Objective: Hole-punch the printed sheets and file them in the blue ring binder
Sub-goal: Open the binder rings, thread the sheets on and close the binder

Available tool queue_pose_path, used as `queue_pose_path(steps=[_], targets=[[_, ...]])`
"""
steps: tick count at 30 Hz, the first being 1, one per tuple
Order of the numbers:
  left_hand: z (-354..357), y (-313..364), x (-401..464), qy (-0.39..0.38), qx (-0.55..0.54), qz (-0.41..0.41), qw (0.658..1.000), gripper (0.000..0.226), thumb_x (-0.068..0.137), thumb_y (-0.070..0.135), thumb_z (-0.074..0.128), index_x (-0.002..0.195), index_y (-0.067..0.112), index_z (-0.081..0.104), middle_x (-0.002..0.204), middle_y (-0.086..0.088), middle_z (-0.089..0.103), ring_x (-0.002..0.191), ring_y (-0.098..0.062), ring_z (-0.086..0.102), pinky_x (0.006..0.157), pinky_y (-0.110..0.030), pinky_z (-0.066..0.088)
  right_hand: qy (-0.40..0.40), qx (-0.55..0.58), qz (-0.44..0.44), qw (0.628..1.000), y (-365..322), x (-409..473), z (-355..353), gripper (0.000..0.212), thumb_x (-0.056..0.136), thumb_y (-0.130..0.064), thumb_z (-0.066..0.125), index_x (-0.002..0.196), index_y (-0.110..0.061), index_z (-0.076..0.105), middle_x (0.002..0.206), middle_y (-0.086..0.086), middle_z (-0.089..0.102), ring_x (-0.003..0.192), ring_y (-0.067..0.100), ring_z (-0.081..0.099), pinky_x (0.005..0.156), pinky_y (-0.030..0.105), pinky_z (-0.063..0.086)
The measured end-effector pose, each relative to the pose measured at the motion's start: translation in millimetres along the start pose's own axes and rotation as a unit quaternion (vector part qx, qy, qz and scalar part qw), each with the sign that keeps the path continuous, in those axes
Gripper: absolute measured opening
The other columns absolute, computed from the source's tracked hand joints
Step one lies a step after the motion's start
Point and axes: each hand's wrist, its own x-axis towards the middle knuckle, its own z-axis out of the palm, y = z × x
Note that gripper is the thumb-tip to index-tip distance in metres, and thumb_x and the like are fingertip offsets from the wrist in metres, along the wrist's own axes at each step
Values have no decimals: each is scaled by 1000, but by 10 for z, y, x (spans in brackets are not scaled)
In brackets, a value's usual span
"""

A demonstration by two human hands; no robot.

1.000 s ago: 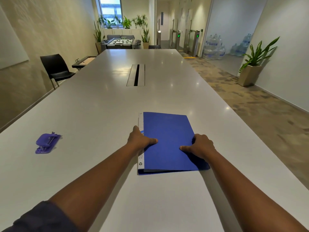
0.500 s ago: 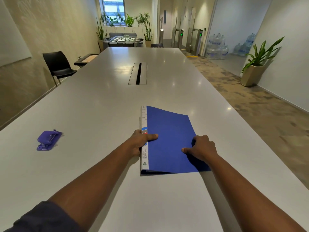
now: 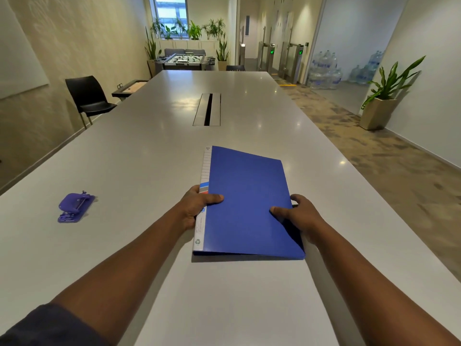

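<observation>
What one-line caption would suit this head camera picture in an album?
Both hands, left hand and right hand, grip a closed blue ring binder on a long grey table, purple hole punch lying aside.

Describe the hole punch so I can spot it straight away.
Start at the long grey table. Left of the blue ring binder held by both hands, and apart from it, sits the hole punch: small, purple, the only other loose item there.

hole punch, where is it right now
In the head view the purple hole punch sits on the grey table, well to the left of the blue binder and beyond the left forearm, untouched.
</observation>
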Motion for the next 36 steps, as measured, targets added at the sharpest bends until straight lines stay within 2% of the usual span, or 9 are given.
queue_pose_path(steps=[2,6,10,14,17,20,22,25,36], targets=[[-79,74,-4,-15,1,11,1000,79,67,10,92,135,10,53,119,-23,73,101,-48,72,87,-66,57,-21,74,13,997,-58,-7,36,78,81,-22,87,145,-17,42,111,4,71,85,24,76,57,31,59],[-242,187,1,-36,1,29,999,89,62,16,95,139,10,52,124,-24,71,107,-52,69,91,-68,54,-46,147,24,988,-137,33,96,56,83,-15,84,132,-14,56,112,12,76,89,33,78,76,48,64],[-350,280,-11,-46,1,37,998,84,65,14,91,139,9,53,124,-24,70,108,-51,69,85,-60,59,-72,171,15,982,-202,45,181,37,88,-12,79,121,-12,62,112,12,77,92,35,77,76,47,64],[-445,335,-8,-51,4,35,998,90,62,17,93,141,11,51,125,-23,70,109,-50,69,81,-56,60,-73,175,11,982,-235,88,266,40,88,-11,78,124,-14,60,113,12,77,93,36,77,80,51,63],[-502,347,4,-46,11,33,998,96,57,20,96,141,11,50,125,-23,70,109,-50,69,83,-57,60,-64,157,4,985,-244,113,318,43,89,-11,78,126,-14,59,114,11,76,95,35,77,86,54,62],[-492,323,10,-26,26,36,999,79,67,16,94,135,11,55,121,-20,73,104,-46,72,79,-54,62,-49,118,-1,992,-233,128,367,42,91,-13,76,128,-15,58,115,10,74,97,34,75,89,54,61],[-462,266,40,1,48,52,997,65,76,10,90,132,9,57,119,-18,74,101,-40,75,84,-54,62,-36,90,-3,995,-219,118,390,37,92,-13,75,125,-13,58,114,9,73,96,33,74,84,49,62],[-443,137,80,17,90,77,993,63,79,7,87,133,5,57,124,-18,72,103,-33,75,93,-52,60,-14,38,-4,999,-168,113,410,30,93,-12,73,120,-10,59,110,8,71,92,29,72,69,36,58],[-328,-123,81,57,229,125,964,50,90,36,78,130,16,55,118,-5,71,99,-26,75,85,-47,64,16,-33,-13,999,-182,141,293,34,88,-13,76,119,-9,62,110,9,72,91,29,73,81,44,62]])
